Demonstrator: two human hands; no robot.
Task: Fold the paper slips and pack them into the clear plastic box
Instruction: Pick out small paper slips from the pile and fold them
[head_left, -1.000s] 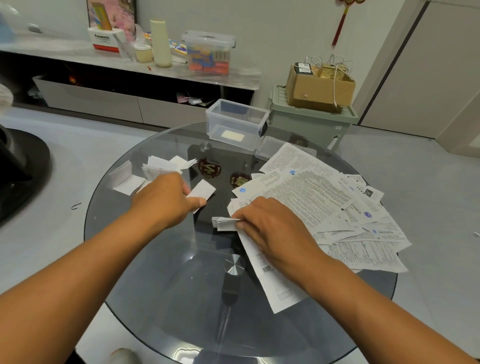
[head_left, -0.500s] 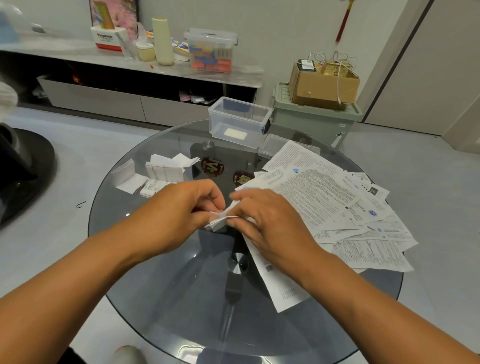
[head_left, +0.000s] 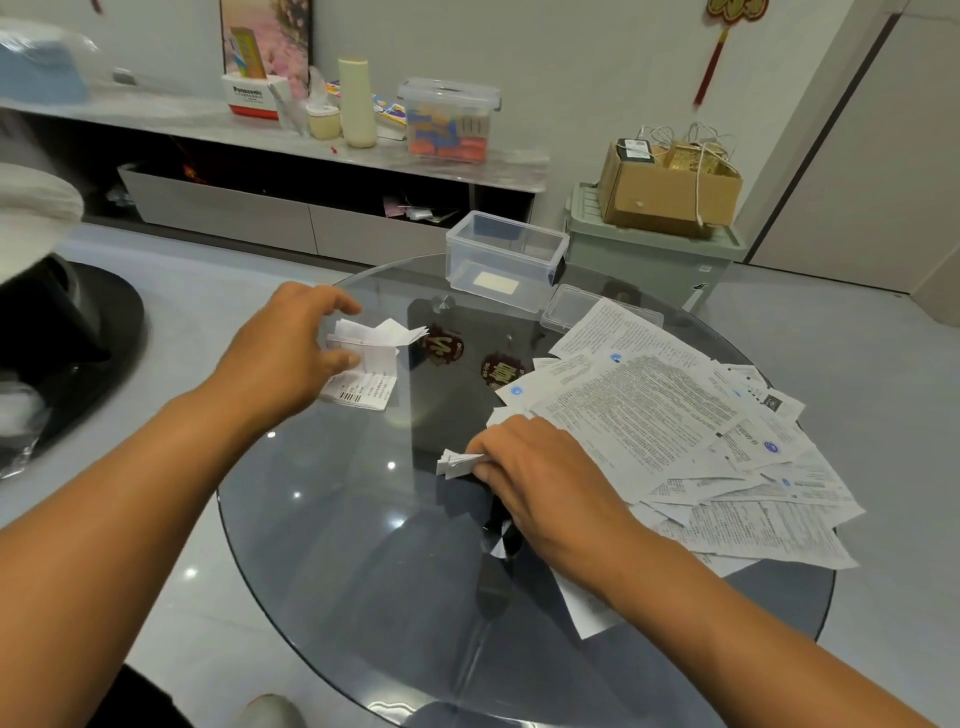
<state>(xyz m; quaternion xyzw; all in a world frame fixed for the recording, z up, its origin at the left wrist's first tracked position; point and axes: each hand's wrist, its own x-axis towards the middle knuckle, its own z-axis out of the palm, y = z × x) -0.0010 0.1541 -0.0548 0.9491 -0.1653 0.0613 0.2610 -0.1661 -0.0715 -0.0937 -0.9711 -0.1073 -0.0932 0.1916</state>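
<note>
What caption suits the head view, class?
Right hand pinches a folded slip while left hand reaches the folded pile; clear plastic box waits behind.

The round glass desk (head_left: 363, 571) carried a clear plastic box (head_left: 506, 260) at its far edge, with a lid (head_left: 571, 306) just beside it. A heap of printed paper sheets (head_left: 675, 431) covered the right side. Toward the left edge lay a small pile of folded slips (head_left: 369, 358). Two dark red round labels (head_left: 470, 358) sat near the middle.
</note>
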